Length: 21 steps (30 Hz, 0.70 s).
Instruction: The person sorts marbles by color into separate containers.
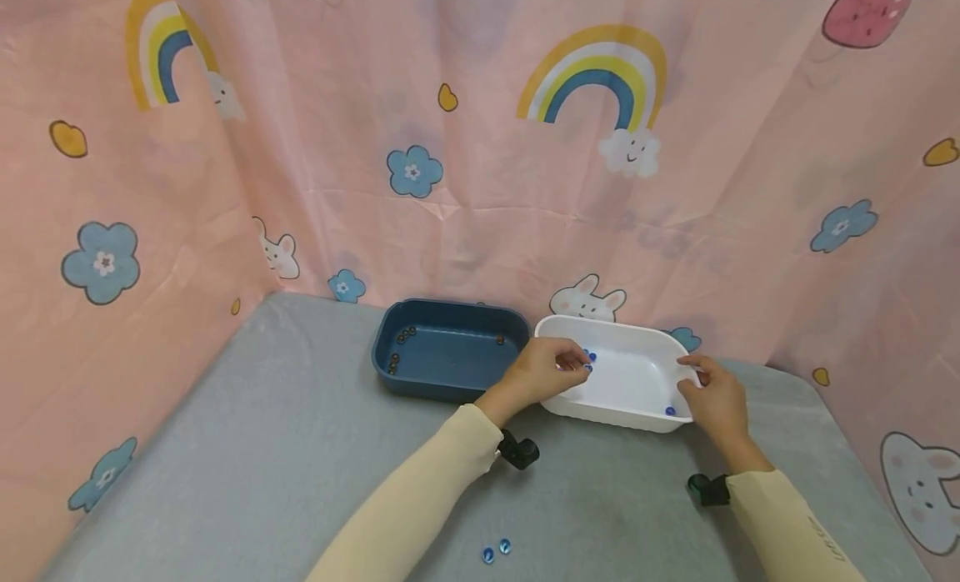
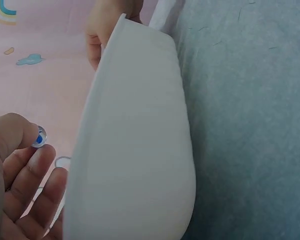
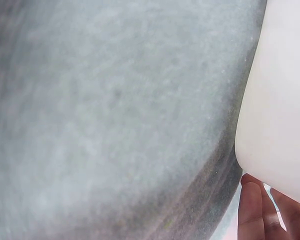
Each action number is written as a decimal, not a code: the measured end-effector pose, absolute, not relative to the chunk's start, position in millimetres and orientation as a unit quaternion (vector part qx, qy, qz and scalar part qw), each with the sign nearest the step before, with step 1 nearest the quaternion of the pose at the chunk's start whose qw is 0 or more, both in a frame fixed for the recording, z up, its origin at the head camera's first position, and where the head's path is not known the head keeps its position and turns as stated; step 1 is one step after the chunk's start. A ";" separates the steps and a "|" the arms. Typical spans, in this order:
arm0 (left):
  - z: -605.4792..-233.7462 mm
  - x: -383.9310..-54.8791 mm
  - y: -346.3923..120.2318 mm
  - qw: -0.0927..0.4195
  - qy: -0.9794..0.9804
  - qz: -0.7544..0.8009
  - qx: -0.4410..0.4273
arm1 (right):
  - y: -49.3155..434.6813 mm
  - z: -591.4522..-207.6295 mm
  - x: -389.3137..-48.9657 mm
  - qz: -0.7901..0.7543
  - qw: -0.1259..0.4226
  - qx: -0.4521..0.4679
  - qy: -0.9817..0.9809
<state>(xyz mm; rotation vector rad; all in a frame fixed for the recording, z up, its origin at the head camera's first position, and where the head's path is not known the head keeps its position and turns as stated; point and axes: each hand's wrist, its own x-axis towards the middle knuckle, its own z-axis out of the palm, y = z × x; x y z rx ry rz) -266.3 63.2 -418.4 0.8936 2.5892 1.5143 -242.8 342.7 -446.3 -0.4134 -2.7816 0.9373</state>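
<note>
My left hand [image 1: 546, 369] reaches over the left part of a white plastic basin [image 1: 633, 375]. Between thumb and fingertip it pinches a clear glass marble with a blue core [image 2: 39, 137], held above the rim. At the basin's right end, my right hand [image 1: 720, 405] grips the rim; in the right wrist view its fingers [image 3: 251, 207] lie against the outer wall. Inside the basin, a few blue marbles [image 1: 592, 357] are by the left hand, and another blue marble [image 1: 670, 411] lies in the near right corner.
A dark blue basin [image 1: 450, 357] stands left of the white one, with several brown marbles [image 1: 394, 361] in it. Two blue marbles [image 1: 488, 555] lie on the grey cloth-covered table [image 1: 300, 449] near the front. A pink patterned curtain [image 1: 480, 248] hangs behind.
</note>
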 end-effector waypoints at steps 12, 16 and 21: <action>-429.2 -273.4 83.4 0.019 0.889 0.376 0.261 | 343.9 -447.1 -243.0 0.312 0.087 -0.137 -0.936; -429.0 -276.1 89.7 0.020 0.913 0.314 0.260 | 342.9 -446.0 -243.4 0.314 0.083 -0.139 -0.936; -429.7 -278.5 99.2 0.027 0.936 0.257 0.240 | 341.9 -444.6 -243.2 0.316 0.082 -0.140 -0.935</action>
